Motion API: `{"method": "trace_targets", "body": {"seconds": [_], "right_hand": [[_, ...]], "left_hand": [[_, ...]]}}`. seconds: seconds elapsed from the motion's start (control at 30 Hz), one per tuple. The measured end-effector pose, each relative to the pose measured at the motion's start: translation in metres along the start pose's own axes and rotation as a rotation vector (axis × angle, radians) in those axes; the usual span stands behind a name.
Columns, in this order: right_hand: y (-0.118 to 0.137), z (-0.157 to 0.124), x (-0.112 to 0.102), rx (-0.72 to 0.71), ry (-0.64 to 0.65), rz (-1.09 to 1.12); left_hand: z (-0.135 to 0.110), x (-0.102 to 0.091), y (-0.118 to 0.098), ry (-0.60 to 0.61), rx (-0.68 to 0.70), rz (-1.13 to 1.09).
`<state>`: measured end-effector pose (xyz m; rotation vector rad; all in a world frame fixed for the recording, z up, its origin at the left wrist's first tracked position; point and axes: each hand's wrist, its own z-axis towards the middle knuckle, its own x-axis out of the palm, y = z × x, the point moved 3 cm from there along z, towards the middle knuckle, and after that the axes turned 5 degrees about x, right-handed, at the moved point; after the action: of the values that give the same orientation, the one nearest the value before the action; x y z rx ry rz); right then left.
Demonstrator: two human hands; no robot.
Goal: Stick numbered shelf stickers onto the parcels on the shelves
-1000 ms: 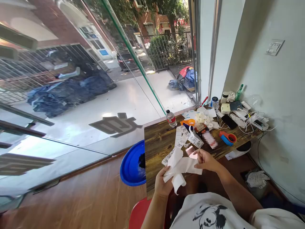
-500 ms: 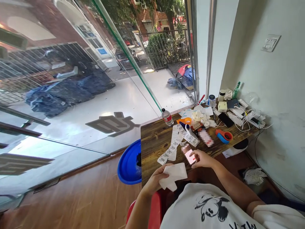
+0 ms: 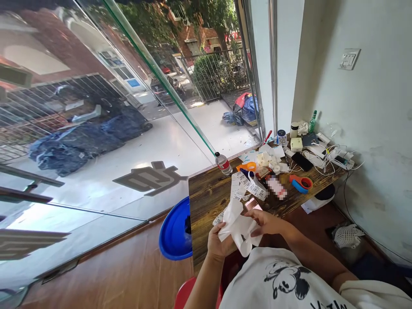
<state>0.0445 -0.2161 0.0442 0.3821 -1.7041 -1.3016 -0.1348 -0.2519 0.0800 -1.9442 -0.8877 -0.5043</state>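
- our left hand [image 3: 217, 241] and right hand [image 3: 268, 221] grip the white paper [image 3: 233, 214], lower centre of the frame.
- uneven pull could tear it.
- loose folds could catch the numbered strips [image 3: 258, 192] just beyond — we judge crowding the cause.

Left fingers [image 3: 217, 228] and right fingers [image 3: 257, 213] bent, forearms [image 3: 206, 274] angled inward.
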Motion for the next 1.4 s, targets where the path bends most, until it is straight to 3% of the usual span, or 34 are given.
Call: {"method": "trace_targets", "body": {"seconds": [0.17, 0.33, 0.43, 0.53, 0.67, 0.83, 0.93, 1.07, 1.13, 1.27, 1.4], "right_hand": [[-0.012, 0.02, 0.002, 0.04, -0.155, -0.034], [-0.005, 0.029, 0.006, 0.117, -0.159, -0.166], [0.009, 0.031, 0.014, 0.102, -0.116, -0.392], [0.021, 0.034, 0.026, 0.069, -0.026, -0.552], [0.03, 0.041, 0.03, 0.053, 0.012, -0.642], [0.031, 0.049, 0.029, 0.114, -0.055, -0.765], [0.031, 0.051, 0.045, 0.055, -0.076, -0.78], [0.028, 0.043, 0.07, -0.032, -0.11, -0.713], [0.025, 0.036, 0.069, -0.048, -0.189, -0.673], [0.013, 0.026, 0.036, -0.01, -0.529, -0.503], [-0.012, 0.033, 0.013, 0.116, -0.729, -0.189]], "left_hand": [[-0.001, -0.014, -0.011, -0.034, 0.062, 0.15], [-0.011, -0.026, -0.049, 0.081, -0.11, 0.455], [-0.013, -0.018, -0.065, 0.177, -0.15, 0.58], [-0.008, 0.0, -0.063, 0.308, -0.119, 0.704], [-0.002, 0.014, -0.055, 0.376, -0.068, 0.977], [-0.008, 0.016, -0.067, 0.385, 0.172, 1.331], [-0.018, 0.011, -0.065, 0.393, 0.25, 1.33], [-0.026, -0.02, -0.048, 0.209, 0.204, 0.971], [-0.027, -0.044, -0.045, 0.072, 0.214, 0.835], [-0.038, -0.097, -0.054, -0.118, 0.266, 0.783], [-0.049, -0.132, -0.051, -0.038, 0.141, 0.824]]}}
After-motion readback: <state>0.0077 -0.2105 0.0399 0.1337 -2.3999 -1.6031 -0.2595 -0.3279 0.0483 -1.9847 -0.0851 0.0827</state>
